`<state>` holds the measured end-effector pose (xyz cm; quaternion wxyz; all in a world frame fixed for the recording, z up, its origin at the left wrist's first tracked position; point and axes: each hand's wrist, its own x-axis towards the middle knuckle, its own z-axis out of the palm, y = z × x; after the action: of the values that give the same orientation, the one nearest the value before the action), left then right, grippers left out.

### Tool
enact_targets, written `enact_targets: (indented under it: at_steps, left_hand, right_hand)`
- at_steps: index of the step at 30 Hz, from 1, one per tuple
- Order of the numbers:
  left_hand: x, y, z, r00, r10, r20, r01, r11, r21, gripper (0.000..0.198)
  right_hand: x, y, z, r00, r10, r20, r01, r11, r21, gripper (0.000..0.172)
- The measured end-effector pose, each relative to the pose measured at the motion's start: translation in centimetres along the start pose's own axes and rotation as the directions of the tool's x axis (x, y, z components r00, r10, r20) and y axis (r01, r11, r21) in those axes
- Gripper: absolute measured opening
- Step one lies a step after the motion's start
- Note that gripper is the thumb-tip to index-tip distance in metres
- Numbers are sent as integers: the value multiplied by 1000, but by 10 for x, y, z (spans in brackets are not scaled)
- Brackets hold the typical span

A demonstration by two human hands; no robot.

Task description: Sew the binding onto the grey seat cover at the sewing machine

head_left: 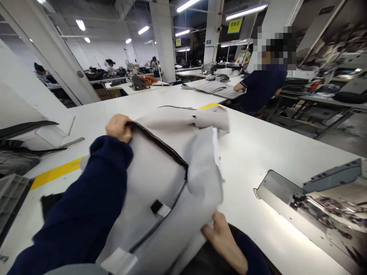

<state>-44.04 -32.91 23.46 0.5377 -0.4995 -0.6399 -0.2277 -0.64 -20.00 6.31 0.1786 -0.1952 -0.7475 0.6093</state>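
Note:
A large light grey fabric piece (pixel 155 172) with dark seam edging spreads across the white table (pixel 246 141) and hangs over its near edge. My left hand (pixel 119 128) is closed on the fabric's far left part, at the end of a black strip (pixel 160 145). Lower right, my right hand (pixel 222 236) pinches the fabric's near edge between thumb and fingers. A small black and white tag (pixel 160 208) lies on the fabric's middle. Some of the cloth is blurred, and its folds hide parts of it.
A sewing machine (pixel 321 206) sits in the table's right side. Stacked dark pieces (pixel 17 156) and a grey plastic crate (pixel 13 198) are at the left. Yellow tape (pixel 57 172) marks the tabletop. A co-worker in dark blue (pixel 262 88) is at the far right.

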Motion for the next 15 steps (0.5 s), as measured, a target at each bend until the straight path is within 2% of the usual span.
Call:
enact_targets:
  at_steps: [1, 2, 4, 5, 6, 7, 8, 9, 10, 11, 12, 13, 14, 15]
  left_hand:
    - [-4, -21, 0, 999, -36, -4, 36, 999, 17, 10]
    - [-10, -36, -5, 997, -74, -26, 75, 997, 31, 12]
    - [-31, -45, -31, 989, -139, -43, 140, 990, 29, 16]
    - [-49, -35, -49, 989, -148, 0, 148, 989, 14, 21]
    - [-71, -17, -70, 988, -128, 81, 130, 991, -13, 25]
    - [-98, 10, -91, 980, -65, 187, 77, 995, -56, 30]
    - [-126, 43, -111, 953, 7, 304, 29, 993, -112, 37]
    - [-155, 80, -128, 905, 63, 421, 6, 987, -161, 42]
    - [-180, 117, -141, 780, 114, 615, 21, 978, -208, 43]
    - [-201, 149, -149, 629, 155, 761, 34, 973, -227, 44]
    - [-215, 175, -154, 476, 166, 863, 71, 972, -226, 49]
    - [-224, 192, -155, 352, 130, 927, 132, 973, -187, 63]
    - [-227, 200, -155, 269, 77, 960, 172, 977, -126, 71]
    - [-227, 198, -153, 205, 37, 978, 201, 976, -79, 76]
  right_hand:
    - [23, -16, 0, 996, -79, 44, 79, 997, -4, 40]
    - [47, -28, -1, 988, -143, 50, 144, 989, -15, 40]
    - [99, -37, -3, 975, -222, 1, 222, 974, -43, 32]
    - [124, -36, -4, 974, -217, -64, 217, 976, -18, 32]
    - [145, -32, -4, 972, -205, -116, 208, 978, 7, 35]
    - [162, -26, -3, 969, -200, -142, 207, 978, 32, 41]
    - [173, -19, -1, 968, -203, -146, 213, 976, 54, 44]
    - [178, -12, 1, 968, -215, -129, 225, 972, 62, 44]
    - [177, -4, 4, 969, -230, -95, 236, 970, 63, 42]
    - [170, 3, 5, 969, -243, -52, 246, 968, 56, 40]
    - [159, 11, 5, 968, -250, -8, 250, 967, 43, 38]
    - [144, 18, 2, 968, -251, 27, 250, 968, 26, 36]
    - [128, 24, -2, 967, -251, 49, 251, 968, 1, 33]
    - [110, 29, -8, 964, -260, 51, 263, 964, -40, 29]
